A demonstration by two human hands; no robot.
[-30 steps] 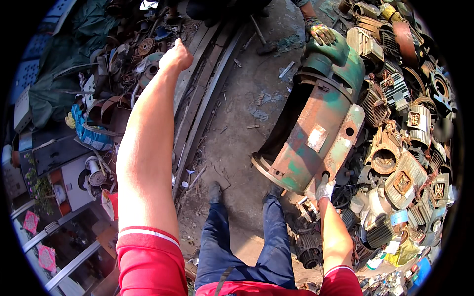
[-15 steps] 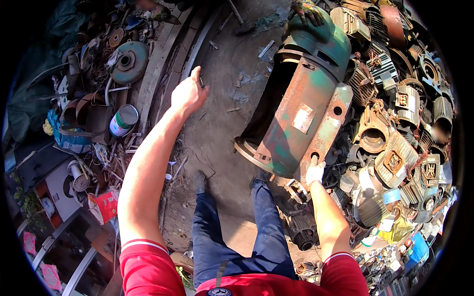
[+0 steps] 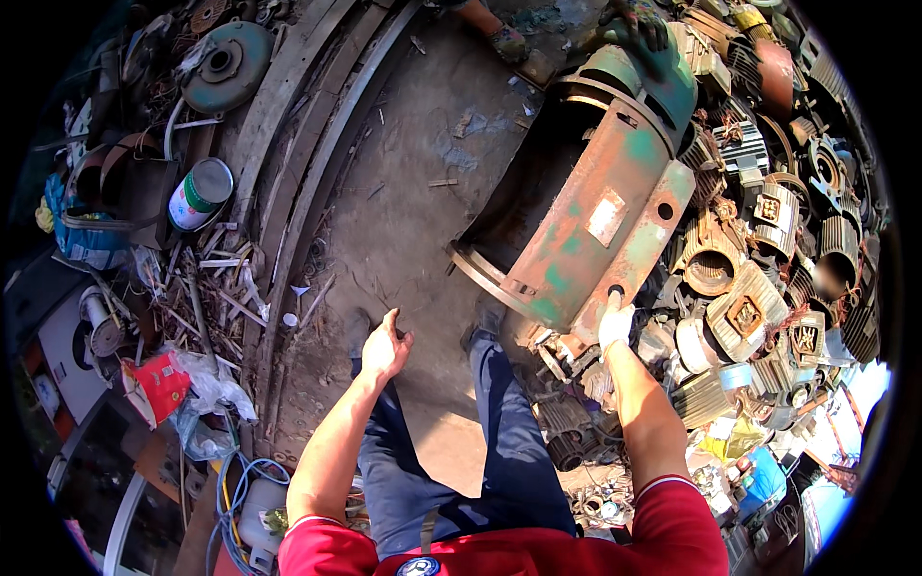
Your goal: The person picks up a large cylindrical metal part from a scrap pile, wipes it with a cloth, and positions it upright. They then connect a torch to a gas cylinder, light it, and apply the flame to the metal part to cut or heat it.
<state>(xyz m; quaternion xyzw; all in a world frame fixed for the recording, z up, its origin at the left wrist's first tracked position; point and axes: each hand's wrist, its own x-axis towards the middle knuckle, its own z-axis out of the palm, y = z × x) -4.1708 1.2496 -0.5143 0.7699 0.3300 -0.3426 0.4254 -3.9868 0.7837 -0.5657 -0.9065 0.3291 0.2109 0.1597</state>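
A heap of old motors (image 3: 744, 317) fills the right side of the frame, and long planks (image 3: 276, 96) curve down from the top, left of centre. Right of centre lies the rusty green metal casing (image 3: 567, 252), its long axis slanting from upper right to lower left: rounded cap up, ringed open end toward lower left, dark side opening facing left. A round green metal disc (image 3: 245, 77) and a paint tin (image 3: 200, 195) sit at upper left. The right hand (image 3: 617, 324), white-gloved, holds the lower end of the casing's side strip; the left hand (image 3: 387, 353), bare and empty, hangs lower centre, thumb and forefinger apart. A co-worker's gloved hand (image 3: 642, 19) rests on the cap.
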